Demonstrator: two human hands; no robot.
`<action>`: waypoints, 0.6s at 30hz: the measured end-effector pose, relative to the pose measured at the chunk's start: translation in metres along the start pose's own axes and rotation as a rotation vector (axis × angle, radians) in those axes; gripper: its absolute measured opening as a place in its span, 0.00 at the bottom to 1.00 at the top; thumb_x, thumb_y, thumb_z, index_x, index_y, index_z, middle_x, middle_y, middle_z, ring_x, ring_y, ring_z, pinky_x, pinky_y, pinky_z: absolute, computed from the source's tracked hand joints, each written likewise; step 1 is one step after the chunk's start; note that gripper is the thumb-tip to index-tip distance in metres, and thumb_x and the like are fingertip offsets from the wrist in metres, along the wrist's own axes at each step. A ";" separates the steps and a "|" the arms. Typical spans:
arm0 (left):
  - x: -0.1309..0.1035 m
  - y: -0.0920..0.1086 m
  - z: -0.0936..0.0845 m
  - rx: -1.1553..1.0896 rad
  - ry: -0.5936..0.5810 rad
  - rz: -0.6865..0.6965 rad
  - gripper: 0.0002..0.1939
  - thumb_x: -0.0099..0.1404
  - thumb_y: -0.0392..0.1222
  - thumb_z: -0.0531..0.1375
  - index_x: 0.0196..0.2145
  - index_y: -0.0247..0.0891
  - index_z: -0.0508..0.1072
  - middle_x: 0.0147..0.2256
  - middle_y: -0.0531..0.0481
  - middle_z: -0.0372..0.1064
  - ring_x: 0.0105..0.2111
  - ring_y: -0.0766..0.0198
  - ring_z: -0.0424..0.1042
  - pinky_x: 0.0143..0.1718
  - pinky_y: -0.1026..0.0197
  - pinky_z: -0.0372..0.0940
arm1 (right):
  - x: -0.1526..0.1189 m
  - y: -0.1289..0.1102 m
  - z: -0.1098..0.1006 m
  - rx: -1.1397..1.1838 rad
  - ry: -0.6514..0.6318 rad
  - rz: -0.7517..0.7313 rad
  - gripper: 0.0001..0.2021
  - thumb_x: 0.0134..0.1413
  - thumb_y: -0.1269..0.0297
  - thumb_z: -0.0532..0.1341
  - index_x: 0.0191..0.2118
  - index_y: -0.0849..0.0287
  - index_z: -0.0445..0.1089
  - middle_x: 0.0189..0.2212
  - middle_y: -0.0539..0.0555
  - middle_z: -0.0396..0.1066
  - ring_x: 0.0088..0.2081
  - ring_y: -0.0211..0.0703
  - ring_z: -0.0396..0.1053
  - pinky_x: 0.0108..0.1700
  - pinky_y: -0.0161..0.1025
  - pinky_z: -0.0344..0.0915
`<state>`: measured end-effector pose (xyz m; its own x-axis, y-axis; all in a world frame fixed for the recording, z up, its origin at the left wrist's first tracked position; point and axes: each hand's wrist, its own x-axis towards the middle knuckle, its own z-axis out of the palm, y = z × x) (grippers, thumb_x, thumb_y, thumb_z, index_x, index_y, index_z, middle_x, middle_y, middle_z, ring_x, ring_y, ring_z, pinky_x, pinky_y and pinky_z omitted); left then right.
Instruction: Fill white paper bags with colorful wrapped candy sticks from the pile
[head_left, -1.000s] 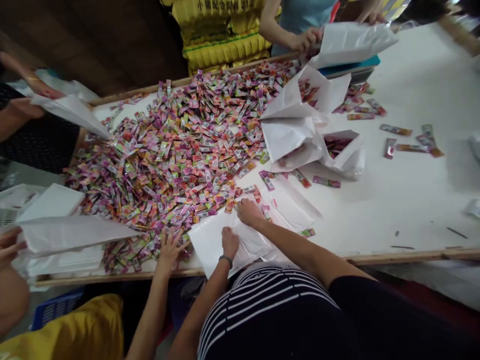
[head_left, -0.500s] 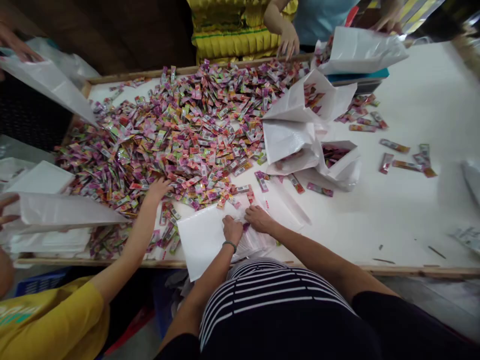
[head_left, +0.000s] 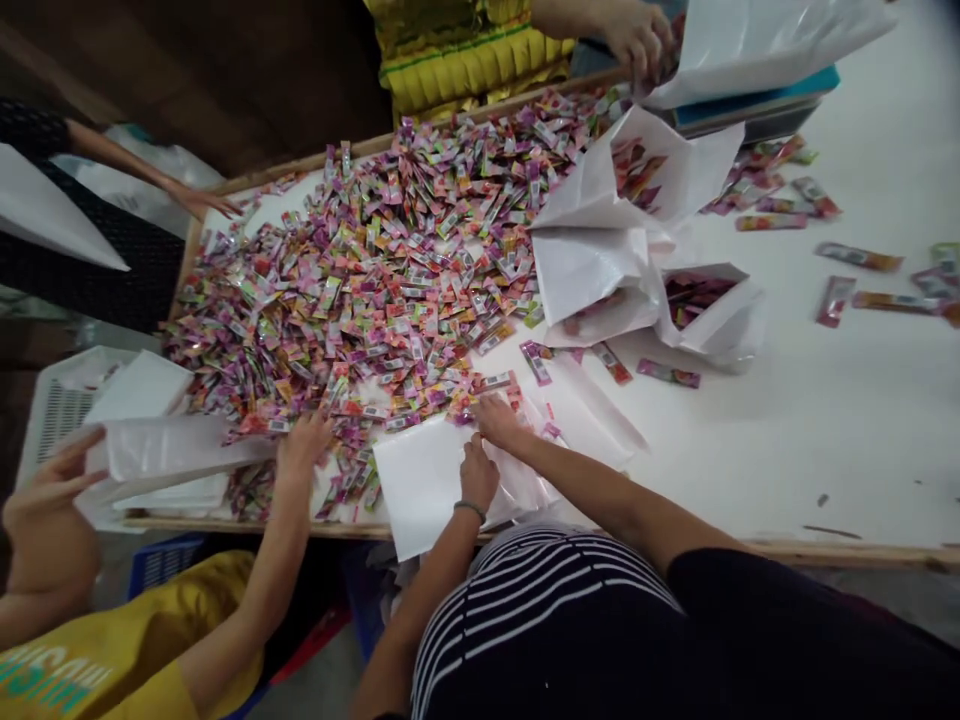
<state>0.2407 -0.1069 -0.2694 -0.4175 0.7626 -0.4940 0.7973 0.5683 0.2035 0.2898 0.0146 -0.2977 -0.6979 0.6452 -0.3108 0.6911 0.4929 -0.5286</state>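
Near the table's front edge, a white plastic bag (head_left: 521,487) lies partly under my hands. My left hand (head_left: 478,476), with a bracelet at its wrist, is closed on the edge of that bag. Just beyond it, my right hand (head_left: 498,420) has its fingers curled down by the bag's mouth, at the near edge of a heap of small colourful sachets (head_left: 390,290). What the right fingertips hold, if anything, is hidden. A flat white bag (head_left: 420,485) rests to the left of my left hand, its corner over the table edge.
Open white bags (head_left: 592,275) with sachets inside stand to the right of the heap. Loose sachets (head_left: 859,257) lie farther right. A co-worker in a yellow shirt (head_left: 172,630) holds a bag on the left; other people's hands (head_left: 645,45) reach in from the far side. A wooden rim (head_left: 345,530) borders the table.
My right hand has shifted left and away from me, toward the sachets. The far-left co-worker's bag has moved off the heap. A far-side hand has moved to a bag's mouth. The view has shifted.
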 end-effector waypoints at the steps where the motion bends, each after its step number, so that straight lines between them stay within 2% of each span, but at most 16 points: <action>1: -0.001 -0.005 -0.001 0.002 -0.004 0.023 0.30 0.63 0.26 0.52 0.62 0.37 0.61 0.50 0.40 0.68 0.47 0.56 0.74 0.48 0.56 0.69 | 0.002 0.004 0.000 0.011 0.005 0.041 0.16 0.60 0.74 0.57 0.53 0.62 0.68 0.50 0.64 0.72 0.52 0.52 0.67 0.52 0.42 0.60; 3: -0.003 -0.014 -0.002 -0.004 -0.010 0.049 0.29 0.63 0.25 0.51 0.60 0.39 0.66 0.50 0.41 0.68 0.44 0.57 0.74 0.48 0.56 0.70 | 0.002 0.022 -0.005 0.023 0.012 0.127 0.14 0.62 0.72 0.54 0.52 0.63 0.67 0.46 0.63 0.73 0.47 0.50 0.69 0.47 0.41 0.62; 6: -0.010 -0.029 -0.003 -0.040 0.002 0.045 0.20 0.64 0.25 0.51 0.48 0.38 0.74 0.49 0.42 0.68 0.46 0.57 0.74 0.52 0.54 0.69 | -0.001 0.050 -0.025 0.077 0.098 0.280 0.14 0.61 0.71 0.52 0.50 0.64 0.67 0.44 0.61 0.73 0.43 0.49 0.70 0.44 0.39 0.63; 8: -0.020 -0.037 -0.006 -0.074 0.031 0.026 0.18 0.65 0.25 0.50 0.45 0.38 0.74 0.48 0.44 0.69 0.51 0.58 0.72 0.58 0.54 0.67 | -0.002 0.055 -0.038 0.110 0.206 0.284 0.17 0.59 0.71 0.53 0.52 0.64 0.66 0.45 0.61 0.73 0.46 0.50 0.69 0.46 0.40 0.63; 9: -0.025 -0.042 -0.009 -0.089 0.052 0.010 0.19 0.65 0.25 0.50 0.46 0.39 0.74 0.48 0.45 0.70 0.53 0.58 0.71 0.59 0.55 0.66 | -0.001 0.051 -0.042 0.113 0.245 0.233 0.19 0.58 0.72 0.53 0.54 0.64 0.65 0.47 0.62 0.72 0.48 0.50 0.68 0.48 0.41 0.62; 11: -0.036 -0.050 -0.014 -0.111 0.105 -0.033 0.20 0.64 0.25 0.51 0.49 0.39 0.73 0.50 0.44 0.69 0.54 0.59 0.71 0.59 0.57 0.67 | 0.005 0.030 -0.045 0.070 0.252 0.078 0.21 0.58 0.72 0.53 0.58 0.64 0.64 0.49 0.63 0.71 0.50 0.52 0.66 0.51 0.42 0.61; 14: -0.043 -0.064 -0.020 -0.125 0.171 -0.102 0.22 0.65 0.27 0.52 0.54 0.38 0.70 0.52 0.41 0.68 0.50 0.56 0.73 0.54 0.56 0.71 | 0.022 -0.021 -0.030 -0.057 0.136 -0.119 0.23 0.61 0.72 0.52 0.62 0.64 0.63 0.50 0.65 0.71 0.50 0.54 0.66 0.53 0.45 0.60; 16: -0.038 -0.077 -0.019 -0.125 0.175 -0.135 0.23 0.65 0.28 0.52 0.56 0.38 0.69 0.52 0.41 0.68 0.50 0.56 0.74 0.53 0.55 0.71 | 0.039 -0.054 -0.014 -0.155 0.063 -0.222 0.25 0.61 0.71 0.52 0.64 0.63 0.62 0.54 0.67 0.68 0.53 0.56 0.64 0.55 0.47 0.60; 18: -0.026 -0.095 -0.014 -0.125 0.147 -0.148 0.23 0.66 0.30 0.52 0.57 0.39 0.68 0.53 0.41 0.68 0.52 0.56 0.72 0.55 0.55 0.70 | 0.061 -0.077 0.002 -0.246 0.057 -0.307 0.29 0.60 0.70 0.56 0.67 0.58 0.59 0.63 0.67 0.60 0.61 0.60 0.59 0.59 0.52 0.57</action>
<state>0.1699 -0.1761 -0.2645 -0.5919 0.6998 -0.3999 0.6663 0.7040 0.2458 0.1938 0.0147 -0.2774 -0.8724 0.4740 -0.1195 0.4810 0.7887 -0.3829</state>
